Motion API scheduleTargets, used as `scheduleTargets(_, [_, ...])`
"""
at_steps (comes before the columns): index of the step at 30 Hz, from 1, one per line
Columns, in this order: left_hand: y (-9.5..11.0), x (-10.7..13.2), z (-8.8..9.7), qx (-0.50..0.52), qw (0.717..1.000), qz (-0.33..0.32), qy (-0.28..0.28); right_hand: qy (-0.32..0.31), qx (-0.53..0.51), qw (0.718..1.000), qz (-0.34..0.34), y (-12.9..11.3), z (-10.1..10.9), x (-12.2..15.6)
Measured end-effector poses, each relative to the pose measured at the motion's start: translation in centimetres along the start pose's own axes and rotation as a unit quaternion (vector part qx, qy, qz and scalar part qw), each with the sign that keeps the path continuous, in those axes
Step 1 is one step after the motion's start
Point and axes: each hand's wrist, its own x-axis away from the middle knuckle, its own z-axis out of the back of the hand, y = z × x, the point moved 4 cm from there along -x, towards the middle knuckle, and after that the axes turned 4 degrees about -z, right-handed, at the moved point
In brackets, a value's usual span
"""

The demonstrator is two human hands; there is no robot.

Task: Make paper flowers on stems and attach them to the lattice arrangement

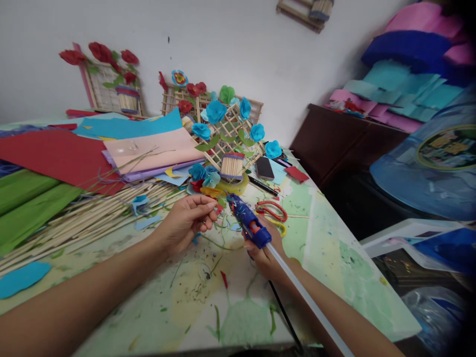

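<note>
My right hand (268, 255) is wrapped round a blue hot glue gun (245, 218), whose nozzle points away from me. A long whitish glue stick (305, 295) sticks out of its back end, and a black cord hangs below. My left hand (191, 220) is pinched just left of the nozzle. A small red bit shows by its fingertips, but I cannot tell whether it is held. Beyond both hands stands a lattice of thin sticks (226, 134) with blue paper flowers (216, 112), green leaves and a small stick basket (232, 166).
Scissors (273, 210) with red and yellow handles lie beside the glue gun. A phone (264, 168) and a black pen (263, 186) are farther back. Bamboo sticks (96, 218) and coloured paper sheets (48, 153) cover the left side. A water jug (427, 163) stands right of the table.
</note>
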Motion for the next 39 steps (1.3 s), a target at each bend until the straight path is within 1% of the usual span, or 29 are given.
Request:
scheduleTargets(5, [0.08,0.08,0.0,-0.014,1.0,-0.013,0.002,-0.006,0.0,1.0,-0.006,0.07,-0.1,0.04])
scheduleTargets(14, [0.1,-0.09,0.21,-0.035,0.999,-0.016,0.015,0.007,0.03,0.999,0.018,-0.31,-0.13,-0.11])
scheduleTargets(20, [0.18,-0.01,0.15,-0.03,0.999,-0.014,0.022,0.002,0.007,1.0,0.006,-0.07,-0.09,-0.03])
scheduleTargets(26, [0.24,0.1,0.06,-0.03,0.999,-0.013,0.013,0.016,0.035,0.999,0.032,-0.07,-0.06,-0.06])
scheduleTargets(35, [0.21,-0.21,0.06,-0.029,0.999,-0.017,0.012,0.015,0.021,0.999,0.022,0.05,-0.12,0.02])
scheduleTargets(39, [0.05,-0.2,0.23,-0.03,0.999,-0.017,0.017,0.001,0.002,1.0,0.009,0.18,-0.15,0.11])
